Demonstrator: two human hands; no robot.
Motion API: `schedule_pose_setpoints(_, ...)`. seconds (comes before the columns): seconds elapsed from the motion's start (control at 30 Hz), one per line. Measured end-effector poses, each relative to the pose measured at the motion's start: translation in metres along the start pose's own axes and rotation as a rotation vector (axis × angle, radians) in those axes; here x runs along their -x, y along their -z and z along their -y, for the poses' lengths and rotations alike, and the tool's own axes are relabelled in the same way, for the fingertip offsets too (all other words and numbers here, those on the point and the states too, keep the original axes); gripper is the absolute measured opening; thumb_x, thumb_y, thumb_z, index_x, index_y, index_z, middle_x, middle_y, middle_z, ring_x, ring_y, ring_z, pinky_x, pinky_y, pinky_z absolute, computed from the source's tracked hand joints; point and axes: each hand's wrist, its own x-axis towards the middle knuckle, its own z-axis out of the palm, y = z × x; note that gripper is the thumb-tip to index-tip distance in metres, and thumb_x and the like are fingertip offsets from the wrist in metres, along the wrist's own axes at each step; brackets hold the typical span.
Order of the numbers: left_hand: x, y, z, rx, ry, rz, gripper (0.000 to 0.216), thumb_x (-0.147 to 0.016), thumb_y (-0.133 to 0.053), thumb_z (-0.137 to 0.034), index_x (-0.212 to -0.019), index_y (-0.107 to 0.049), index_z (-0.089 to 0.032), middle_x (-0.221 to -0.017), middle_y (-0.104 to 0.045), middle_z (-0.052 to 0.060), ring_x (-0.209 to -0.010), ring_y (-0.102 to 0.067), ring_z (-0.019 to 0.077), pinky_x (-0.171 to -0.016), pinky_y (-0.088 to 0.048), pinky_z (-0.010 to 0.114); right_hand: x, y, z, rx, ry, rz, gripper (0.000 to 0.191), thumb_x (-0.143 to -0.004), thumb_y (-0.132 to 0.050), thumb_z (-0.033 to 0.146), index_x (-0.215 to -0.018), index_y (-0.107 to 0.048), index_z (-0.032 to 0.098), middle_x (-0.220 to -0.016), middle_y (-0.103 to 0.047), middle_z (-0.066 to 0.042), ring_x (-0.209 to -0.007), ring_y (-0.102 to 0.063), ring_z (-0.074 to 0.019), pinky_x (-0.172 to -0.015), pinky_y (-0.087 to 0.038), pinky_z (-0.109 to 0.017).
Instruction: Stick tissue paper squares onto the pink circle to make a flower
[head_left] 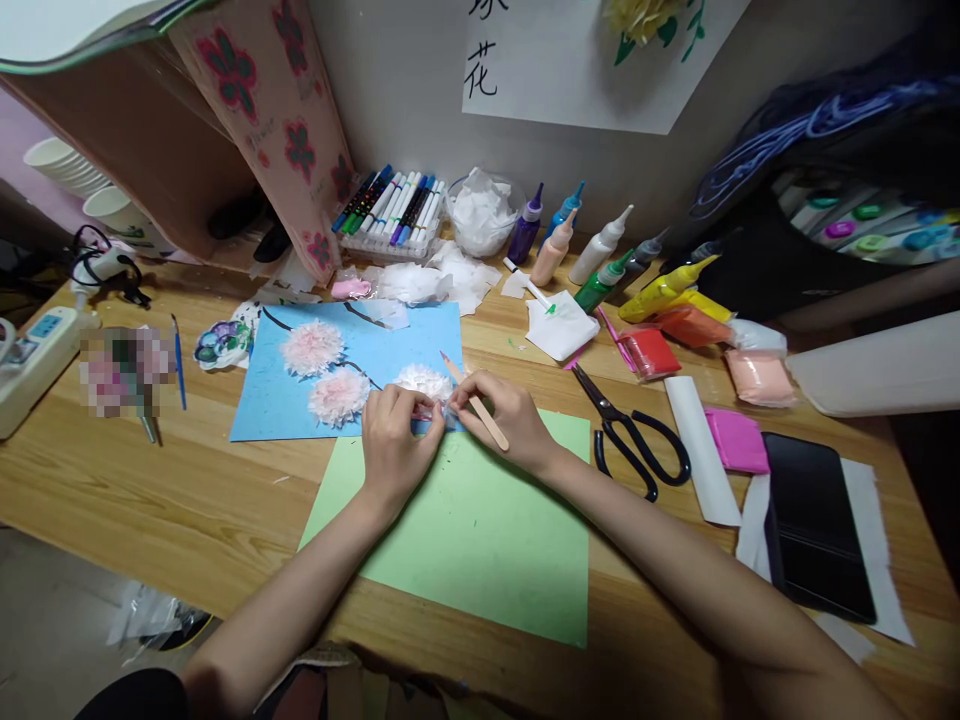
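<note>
My left hand point(397, 440) is closed in a pinch at the lower edge of a blue sheet of paper point(281, 405); whatever lies between its fingertips is too small to name. A slim wooden craft stick point(487, 420) with a reddish tip slants through the fingers of my right hand point(510, 420), whose fingertips meet near the left ones. Just beyond both hands sits a whitish ruffled paper flower point(424, 380), partly hidden by them. Two pale pink paper flowers point(311, 347) lie to its left, beside dark drawn branches. Under my wrists is a green sheet point(480, 540).
Black-handled scissors point(630, 440) lie right of the green sheet, near a phone point(810, 520). Paint bottles point(551, 250), a marker box point(394, 210) and a bowl of crumpled tissue point(484, 215) stand at the back. Clay packets point(649, 353) sit at right, a power strip point(41, 360) at left.
</note>
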Motion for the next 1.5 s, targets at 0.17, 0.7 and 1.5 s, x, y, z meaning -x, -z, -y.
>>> schedule_pose_setpoints(0.17,-0.001,0.001,-0.001,0.035,0.006,-0.004,0.006,-0.081,-0.056,-0.024,-0.078,-0.055,-0.018,-0.076,-0.055,0.003,-0.076,-0.046,0.0174,-0.072,-0.036,0.031,0.001,-0.004,-0.005,0.052,0.008,-0.019,0.008,-0.082,-0.054,0.016,-0.083,-0.050,0.022,-0.082,-0.062,-0.003,-0.077,-0.059,-0.0178,-0.069,-0.045,-0.028)
schedule_pose_setpoints(0.7,-0.001,0.001,-0.005,-0.056,-0.075,0.064,0.016,-0.077,-0.059,-0.022,-0.089,-0.070,-0.027,-0.091,-0.048,0.007,-0.089,-0.043,0.0231,-0.076,-0.029,0.036,0.027,0.016,-0.004,-0.090,-0.061,-0.031,0.013,-0.075,-0.060,0.014,-0.076,-0.050,0.022,-0.076,-0.063,-0.001,-0.069,-0.061,-0.0160,-0.066,-0.048,-0.029)
schedule_pose_setpoints(1.5,-0.004,-0.002,-0.004,-0.012,0.046,0.037,0.007,-0.076,-0.059,-0.017,-0.081,-0.062,-0.021,-0.092,-0.051,0.007,-0.089,-0.044,0.0227,-0.077,-0.031,0.035,0.002,-0.004,0.000,0.066,-0.070,-0.076,0.011,-0.076,-0.055,0.014,-0.080,-0.048,0.022,-0.077,-0.059,-0.001,-0.069,-0.058,-0.0167,-0.065,-0.045,-0.027)
